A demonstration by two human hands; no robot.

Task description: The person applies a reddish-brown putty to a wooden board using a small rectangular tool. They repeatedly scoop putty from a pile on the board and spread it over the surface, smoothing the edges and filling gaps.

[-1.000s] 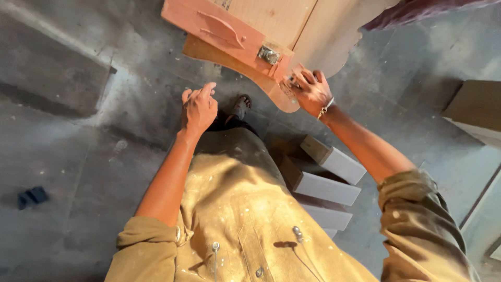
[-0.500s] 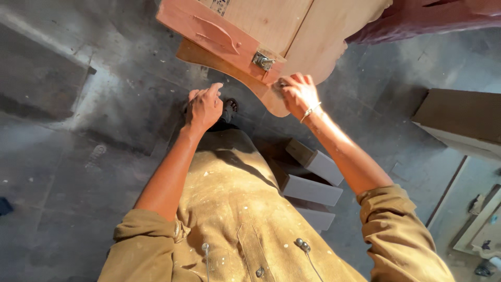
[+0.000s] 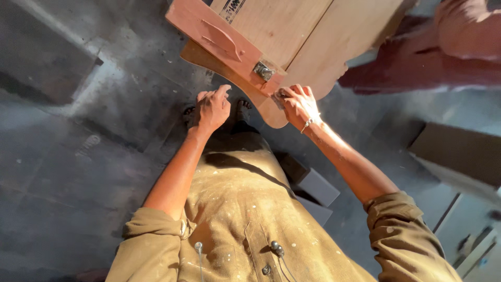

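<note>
The fingers (image 3: 296, 93) of the right hand (image 3: 298, 106) are curled narrowly around a small grey-brown piece (image 3: 277, 97), which is pressed against the curved edge of the lower wooden board (image 3: 271, 112); what the piece is cannot be told, since most of it is hidden by the fingers. A thin bracelet is worn at the right wrist. The right forearm is stretched forward and up from a rolled olive sleeve, with the wrist bent slightly inward toward the board.

The left hand (image 3: 210, 109) is held just below the board's edge, its fingers (image 3: 222, 91) loosely bent and half closed, with nothing seen between them; whether the fingertips touch the wood cannot be told. The left arm is extended nearly straight ahead, bare from the rolled sleeve to the wrist.

The lower wooden board is seen jutting out beneath a reddish wooden block (image 3: 216, 36), which is fixed by a metal bolt (image 3: 263, 70) near its end. Pale plywood panels (image 3: 313, 36) are seen above and beside the block. Grey blocks (image 3: 318, 185) are lying on the concrete floor (image 3: 78, 146) near the person's right leg.
</note>
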